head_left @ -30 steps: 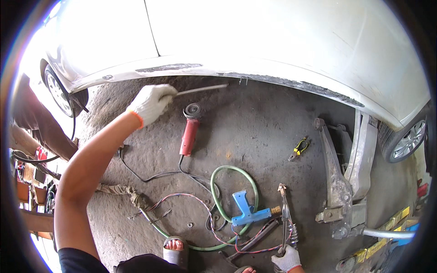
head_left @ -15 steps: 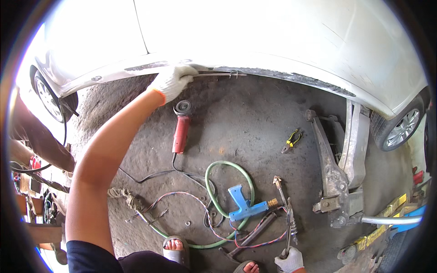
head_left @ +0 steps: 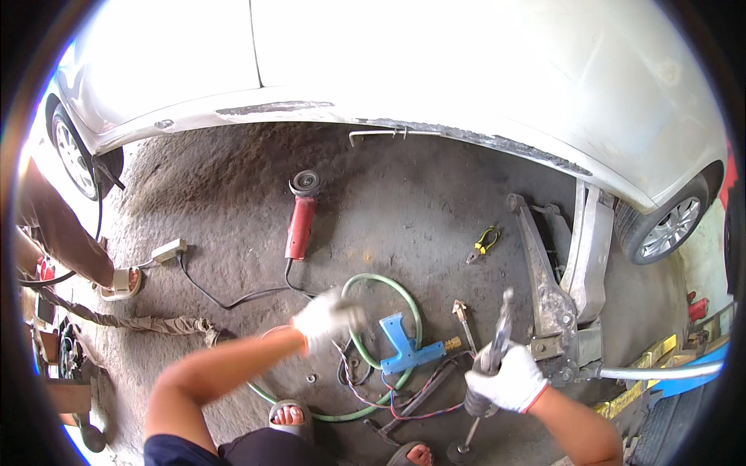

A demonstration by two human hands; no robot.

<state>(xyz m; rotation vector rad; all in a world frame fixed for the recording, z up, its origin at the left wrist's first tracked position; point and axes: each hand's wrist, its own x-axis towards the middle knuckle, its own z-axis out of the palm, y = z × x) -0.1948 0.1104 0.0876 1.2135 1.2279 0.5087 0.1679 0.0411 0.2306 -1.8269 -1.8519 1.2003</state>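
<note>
My right hand (head_left: 509,377), in a white knit glove, is closed around a metal slide hammer (head_left: 466,435). Its narrow jawed end points up and away, while its thin rod and round end plate lie below the hand. My left hand (head_left: 330,320), also gloved, is smeared by motion above the cables, left of the blue gun-shaped tool (head_left: 412,351); its fingers are unclear. Along the white car's scraped sill (head_left: 482,138) hangs a thin bent metal rod (head_left: 377,133), running by small pins. No hand touches it.
A red angle grinder (head_left: 300,225) and yellow-black pliers (head_left: 483,245) lie on the floor. Green hose (head_left: 416,307), cables and a hammer (head_left: 416,400) lie near my feet. A jack (head_left: 552,272) stands at right. Another person's leg (head_left: 66,225) is at left.
My left hand has left the rod at the sill and come back toward me. My right hand has risen from the lower edge with the slide hammer. The rod stays at the sill.
</note>
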